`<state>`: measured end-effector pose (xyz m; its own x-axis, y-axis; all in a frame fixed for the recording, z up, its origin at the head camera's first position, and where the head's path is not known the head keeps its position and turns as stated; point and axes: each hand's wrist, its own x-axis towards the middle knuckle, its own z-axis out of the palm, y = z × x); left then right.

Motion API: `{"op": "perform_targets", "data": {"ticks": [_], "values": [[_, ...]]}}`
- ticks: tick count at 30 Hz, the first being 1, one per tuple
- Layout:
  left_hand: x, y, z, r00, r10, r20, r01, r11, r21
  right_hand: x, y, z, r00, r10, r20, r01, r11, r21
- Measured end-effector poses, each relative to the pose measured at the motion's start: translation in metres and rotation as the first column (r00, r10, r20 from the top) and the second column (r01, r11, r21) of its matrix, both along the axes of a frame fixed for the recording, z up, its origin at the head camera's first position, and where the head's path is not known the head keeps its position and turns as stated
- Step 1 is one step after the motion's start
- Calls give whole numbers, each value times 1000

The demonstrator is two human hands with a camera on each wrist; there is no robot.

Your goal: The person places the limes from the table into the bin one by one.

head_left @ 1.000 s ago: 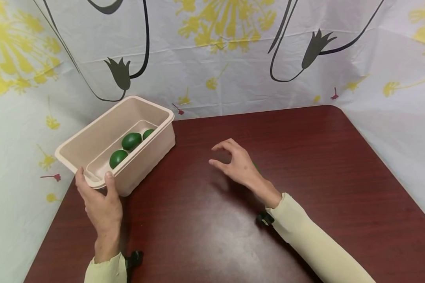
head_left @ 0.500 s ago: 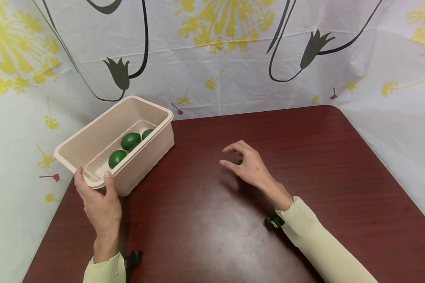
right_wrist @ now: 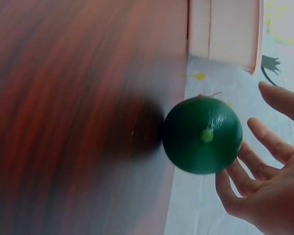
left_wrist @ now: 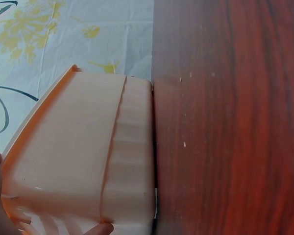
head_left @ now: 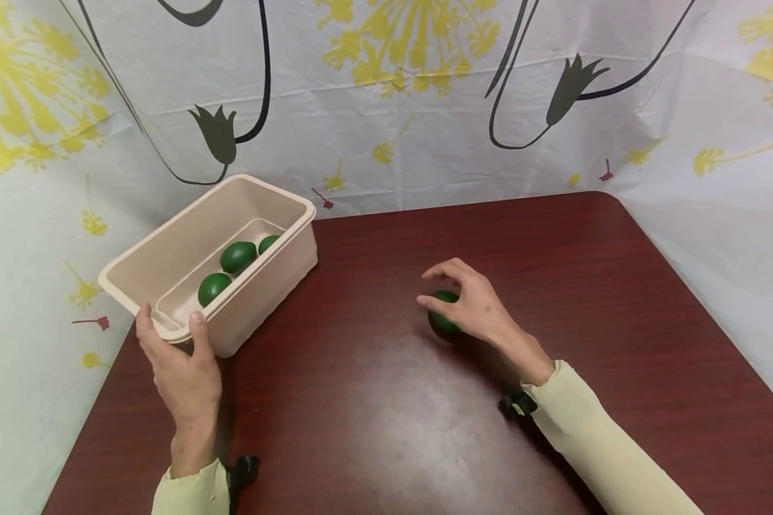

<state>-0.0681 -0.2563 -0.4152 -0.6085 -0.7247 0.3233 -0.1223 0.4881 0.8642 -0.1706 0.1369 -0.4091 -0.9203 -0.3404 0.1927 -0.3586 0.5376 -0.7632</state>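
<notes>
In the head view my left hand [head_left: 183,383] grips the near corner of a beige plastic bin [head_left: 267,300], thumb and fingers at its rim. Inside the bin lie two whole limes [head_left: 238,256] [head_left: 215,289] and a third lime [head_left: 268,244], partly hidden by the bin's wall. My right hand [head_left: 479,304] is over another dark green lime [head_left: 443,325] on the table, its thumb and fingers spread. The right wrist view shows this lime [right_wrist: 203,134] from its pale stem end, with fingertips [right_wrist: 223,181] right at its side and the thumb standing apart.
The dark red wooden table [head_left: 361,400] runs back to a white patterned cloth [head_left: 425,157] hanging behind it. The bin stands at the table's left side. A small black device [head_left: 518,404] sits at the right wrist, another black device [head_left: 245,472] at the left.
My right hand has moved to the right and slightly nearer, its fingers still spread. The lime it hid now shows below the thumb. My left hand and the bin have stayed put.
</notes>
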Motion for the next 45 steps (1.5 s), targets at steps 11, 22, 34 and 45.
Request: {"op": "perform_targets", "data": {"ticks": [11,22,34,45], "values": [[0,0,1,1000,-3,-3,3,1000,-2,0,17,-6,1000,27,3,-27,996,84],[0,0,0,1000,-3,-7,3,1000,5,1,32,-11,998,29,50,-34,993,117],[0,1,0,1000,7,-6,-7,1000,-6,4,40,-12,991,59,120,-79,983,168],[0,-1,-1,1000,2,-8,-2,1000,-8,8,41,-14,985,120,127,-145,966,215]]}}
